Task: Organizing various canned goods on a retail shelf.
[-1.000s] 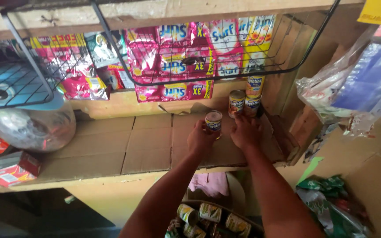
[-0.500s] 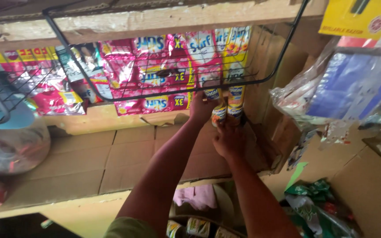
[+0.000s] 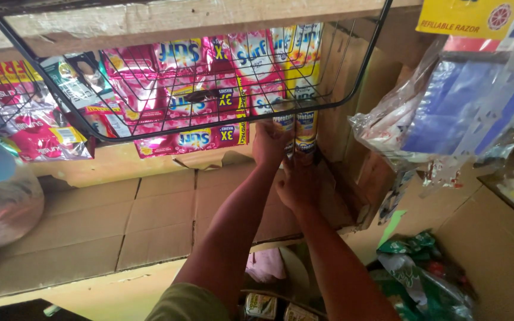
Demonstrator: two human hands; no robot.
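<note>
Both hands are up at the back right corner of the cardboard-lined shelf (image 3: 150, 220), under the black wire basket (image 3: 209, 89) of pink sachets (image 3: 197, 139). Left hand (image 3: 269, 144) is wrapped around a can (image 3: 285, 132), fingers closed on its side, pressing it next to the stacked cans (image 3: 306, 132) against the wooden side wall (image 3: 343, 119). Right hand (image 3: 297, 185) is just below, fingers curled up toward the base of the stack; can't tell if it grips or only steadies. Progress, as I read it: a few cans already stacked in the corner, one being seated now. More cans (image 3: 261, 306) sit in the box low down, so shelving looks partly done.
</note>
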